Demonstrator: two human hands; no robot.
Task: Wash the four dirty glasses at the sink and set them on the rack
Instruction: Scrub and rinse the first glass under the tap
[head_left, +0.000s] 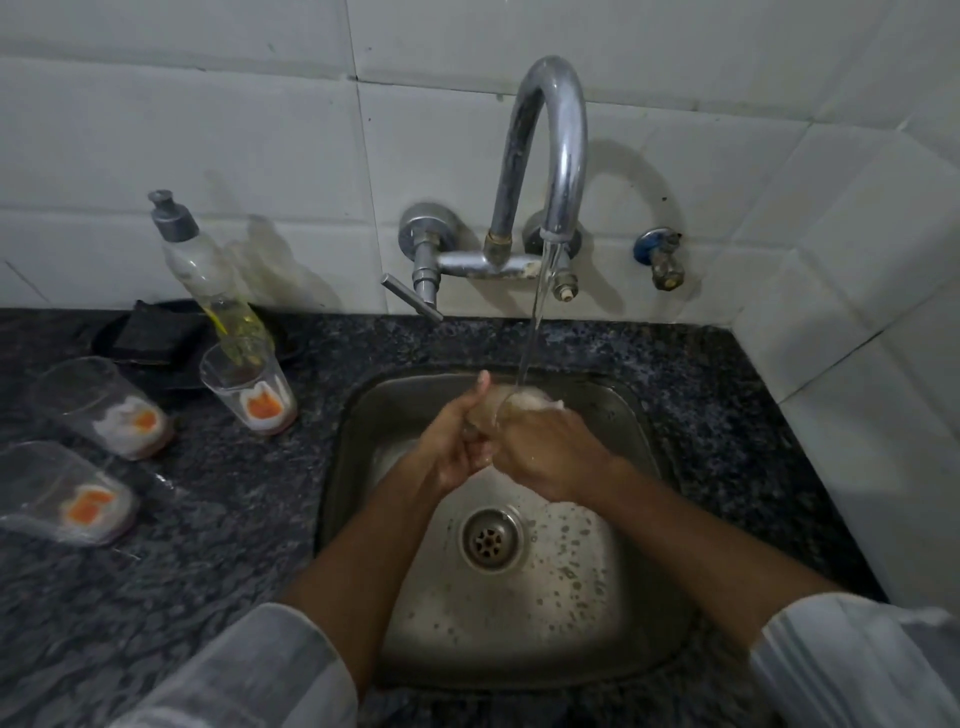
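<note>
Soapy glass (506, 402) held over the sink (644, 415), under the tap (550, 156) stream. Left hand (457, 441) curled round its near side, thumb up. Right hand (545, 447) wraps it from the right. Three dirty glasses (249, 384) on the counter (208, 519) left of the sink.

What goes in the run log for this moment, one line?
stage: rinsing glass under tap | left hand: holds glass | right hand: holds glass | waiting: three dirty glasses on counter
</note>
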